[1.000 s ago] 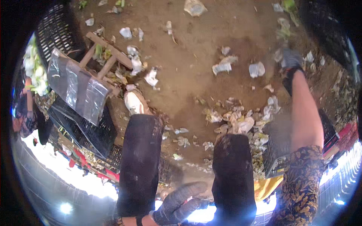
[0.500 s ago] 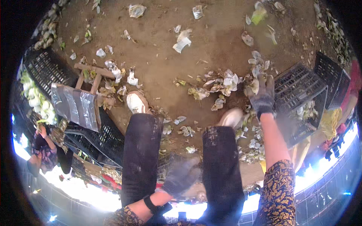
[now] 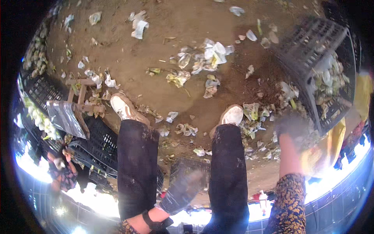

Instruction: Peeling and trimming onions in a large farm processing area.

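On littered dirt floor [image 3: 187,89] | black crate [image 3: 311,58] by blurred right hand [image 3: 290,124] | left hand [image 3: 183,191] blurred | grips unclear

1. Brown dirt floor [image 3: 183,35] strewn with pale leaf scraps [image 3: 212,52].
2. Wooden stool [image 3: 80,91] at left.
3. Stacked black crates [image 3: 95,144] beside it.
4. White sneakers [image 3: 122,107] planted apart.

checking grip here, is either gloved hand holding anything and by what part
Cannot be told: both the left hand and the right hand are motion-blurred, with no object visible in either.
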Action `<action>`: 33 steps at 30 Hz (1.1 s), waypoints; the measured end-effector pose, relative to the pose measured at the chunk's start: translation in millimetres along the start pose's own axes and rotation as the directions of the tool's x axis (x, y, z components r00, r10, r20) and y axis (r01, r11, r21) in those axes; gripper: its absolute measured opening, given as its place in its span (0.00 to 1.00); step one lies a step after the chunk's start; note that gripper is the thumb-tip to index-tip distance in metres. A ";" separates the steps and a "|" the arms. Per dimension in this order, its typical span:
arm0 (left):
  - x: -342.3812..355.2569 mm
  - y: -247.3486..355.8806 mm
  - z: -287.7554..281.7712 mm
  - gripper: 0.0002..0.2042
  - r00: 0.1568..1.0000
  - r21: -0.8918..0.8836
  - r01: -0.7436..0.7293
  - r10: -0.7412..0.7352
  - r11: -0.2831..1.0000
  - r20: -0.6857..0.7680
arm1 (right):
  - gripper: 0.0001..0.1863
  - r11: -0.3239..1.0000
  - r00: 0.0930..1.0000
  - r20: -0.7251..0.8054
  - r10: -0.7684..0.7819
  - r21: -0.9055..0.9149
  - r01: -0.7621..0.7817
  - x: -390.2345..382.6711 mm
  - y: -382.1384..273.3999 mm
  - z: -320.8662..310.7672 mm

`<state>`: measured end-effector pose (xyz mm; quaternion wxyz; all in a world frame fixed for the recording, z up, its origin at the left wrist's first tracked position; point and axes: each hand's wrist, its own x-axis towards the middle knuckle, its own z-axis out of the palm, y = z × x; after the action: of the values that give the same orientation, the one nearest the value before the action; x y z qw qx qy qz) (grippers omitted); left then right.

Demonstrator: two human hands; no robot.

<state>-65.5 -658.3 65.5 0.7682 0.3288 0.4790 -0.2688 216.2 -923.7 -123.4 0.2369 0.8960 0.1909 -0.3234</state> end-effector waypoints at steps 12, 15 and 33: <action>28.1 -28.1 27.0 0.16 0.989 0.515 -0.103 0.143 0.851 -0.039 | 0.22 0.763 0.876 -0.360 -0.320 0.451 0.464 49.9 -284.3 -24.2; 32.3 -27.5 31.2 0.15 0.999 0.426 -0.025 0.041 0.904 -0.029 | 0.12 0.734 0.834 -0.515 -0.201 0.485 0.476 74.0 -145.7 22.8; 38.0 -43.9 20.8 0.13 0.994 0.848 0.107 -0.047 0.519 -0.097 | 0.27 -0.313 0.726 0.685 0.056 0.703 -0.639 -53.5 11.8 137.7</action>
<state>-70.7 -705.9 26.7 0.4817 0.6488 0.3241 -0.4919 116.3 -1018.9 -177.5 -0.3995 0.6690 -0.4639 -0.4215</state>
